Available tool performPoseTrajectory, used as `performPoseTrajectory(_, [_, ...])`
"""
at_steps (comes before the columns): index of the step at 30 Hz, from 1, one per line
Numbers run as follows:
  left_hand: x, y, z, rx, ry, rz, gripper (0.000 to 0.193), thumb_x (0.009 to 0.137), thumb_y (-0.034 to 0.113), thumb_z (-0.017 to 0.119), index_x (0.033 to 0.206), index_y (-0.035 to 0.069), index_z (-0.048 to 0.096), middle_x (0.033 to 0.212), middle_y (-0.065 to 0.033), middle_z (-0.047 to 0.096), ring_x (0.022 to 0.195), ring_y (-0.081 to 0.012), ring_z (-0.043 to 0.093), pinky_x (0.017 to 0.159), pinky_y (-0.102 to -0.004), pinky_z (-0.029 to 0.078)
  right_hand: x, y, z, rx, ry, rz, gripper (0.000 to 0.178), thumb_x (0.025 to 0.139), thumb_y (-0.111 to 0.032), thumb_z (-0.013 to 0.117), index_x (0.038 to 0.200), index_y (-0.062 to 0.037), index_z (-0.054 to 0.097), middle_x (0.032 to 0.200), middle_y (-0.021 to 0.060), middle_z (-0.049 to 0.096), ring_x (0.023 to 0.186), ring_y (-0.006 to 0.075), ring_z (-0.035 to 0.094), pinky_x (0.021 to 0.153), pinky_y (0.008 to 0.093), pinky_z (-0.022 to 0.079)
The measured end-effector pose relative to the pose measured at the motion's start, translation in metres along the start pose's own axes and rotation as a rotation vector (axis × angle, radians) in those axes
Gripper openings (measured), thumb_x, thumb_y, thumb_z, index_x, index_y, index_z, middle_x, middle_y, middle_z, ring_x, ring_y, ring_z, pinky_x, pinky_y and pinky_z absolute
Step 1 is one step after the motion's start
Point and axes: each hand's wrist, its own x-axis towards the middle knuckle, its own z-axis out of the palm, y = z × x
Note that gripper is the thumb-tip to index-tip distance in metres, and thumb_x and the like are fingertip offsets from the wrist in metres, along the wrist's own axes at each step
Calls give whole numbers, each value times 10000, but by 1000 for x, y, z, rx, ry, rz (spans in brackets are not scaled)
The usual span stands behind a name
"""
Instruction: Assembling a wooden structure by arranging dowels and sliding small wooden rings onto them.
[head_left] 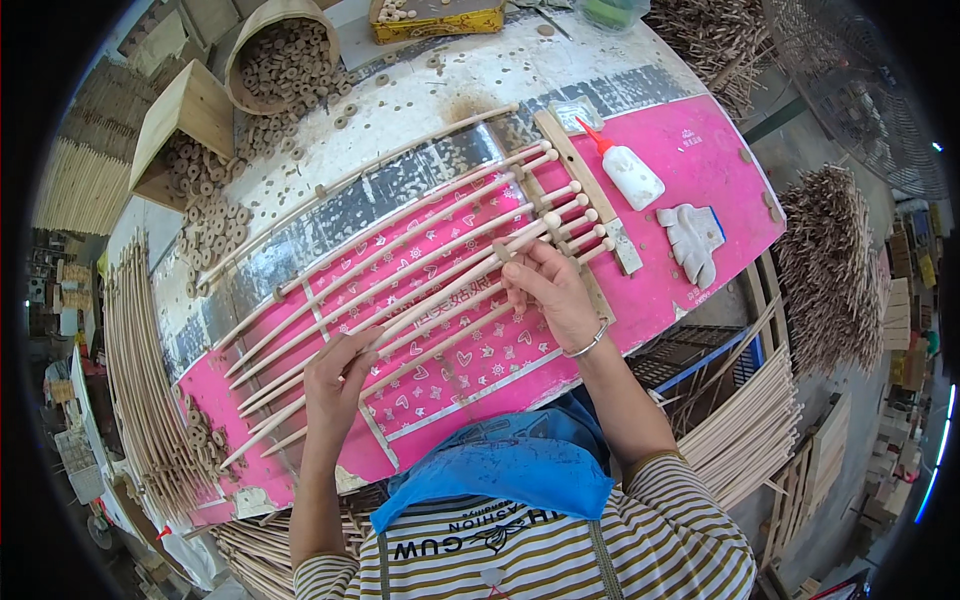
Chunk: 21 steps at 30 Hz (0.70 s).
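Both hands are on a pale wooden stick [430, 300] with a round ball [552, 221] on its far-right end. Closed around the stick's lower-left half is my left hand [338, 372]. My right hand [548, 288] pinches near the ball end, its thumb and fingers by a small wooden ring [502, 250] around the stick. Beneath lie several similar ball-ended sticks [400, 252], side by side on a pink printed sheet [415, 412]. Their ball ends point toward a slotted wooden strip [590, 190].
A white glue bottle with red tip [632, 178] and a grey-white glove [690, 245] lie at the right. A tipped round tub [240, 75] and wooden box [150, 125] spill wooden rings at far left. Stick bundles [150, 370] stand at left, others [745, 415] at right.
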Motion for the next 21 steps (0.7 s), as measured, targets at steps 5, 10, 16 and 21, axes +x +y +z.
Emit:
performPoseTrajectory(5, [11,4,3,24,-7,66,282,939,-29,701,1210,21,760,950,-131,712,816,-211,698,727,-324,547,5,0,-5,-163,112,-26,253,1024,-263,735,1137,-54,648,823,-27,645,635,26,575,530,181,433])
performPoseTrajectory(10, [51,4,24,136,81,245,229,950,3,703,1165,48,766,986,-103,674,834,-244,684,716,-332,533,11,-4,-18,-274,273,-129,261,1044,-308,706,1080,-60,635,804,-19,647,626,24,572,519,172,423])
performPoseTrajectory(16, [98,-13,53,292,193,323,203,959,84,715,1152,96,776,925,-78,638,805,-249,675,668,-377,521,7,-4,-29,-284,293,-203,235,1085,-283,635,1161,-61,655,821,-7,655,644,31,580,524,173,418])
performPoseTrajectory(21, [115,-22,65,327,180,333,202,958,110,720,1152,110,775,908,-81,626,799,-268,664,666,-397,522,3,-6,-35,-276,281,-196,236,1088,-266,629,1197,-59,659,824,-6,656,650,37,583,531,181,425])
